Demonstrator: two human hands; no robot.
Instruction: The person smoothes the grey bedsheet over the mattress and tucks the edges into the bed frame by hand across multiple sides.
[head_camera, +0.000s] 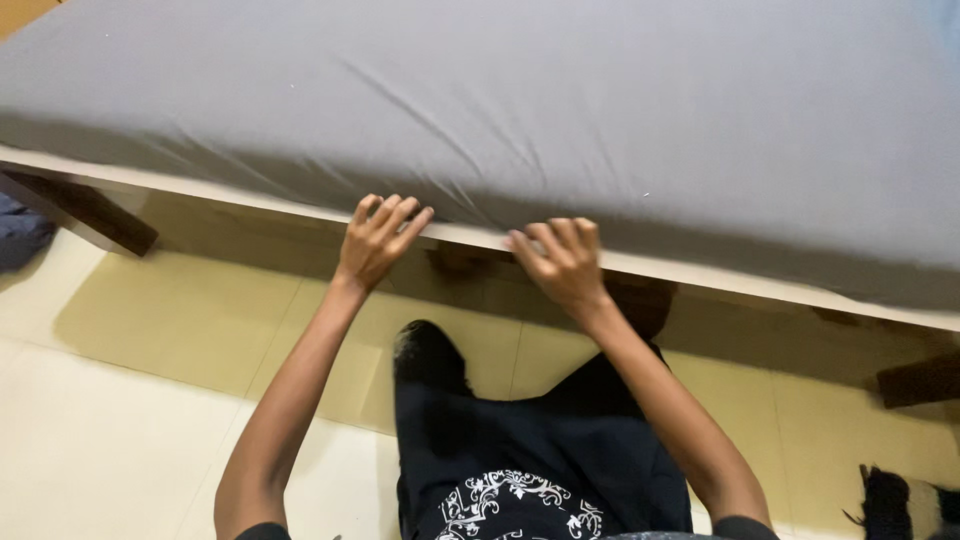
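A grey bedsheet (560, 90) covers a mattress that lies on a pale bed platform (210, 192). My left hand (378, 240) rests at the lower edge of the sheet, its fingers curled against the fabric where it meets the platform. My right hand (560, 262) presses at the same edge a little to the right, fingers bent onto the sheet. Creases in the fabric run upward from both hands. Whether the fingers pinch the fabric or only push on it I cannot tell.
A dark wooden bed leg (90, 212) stands at the left and another dark leg (920, 380) at the right. The floor (130, 420) is pale yellow tile. My dark trousers (520, 430) fill the bottom centre. A black and white object (900, 500) lies at the lower right.
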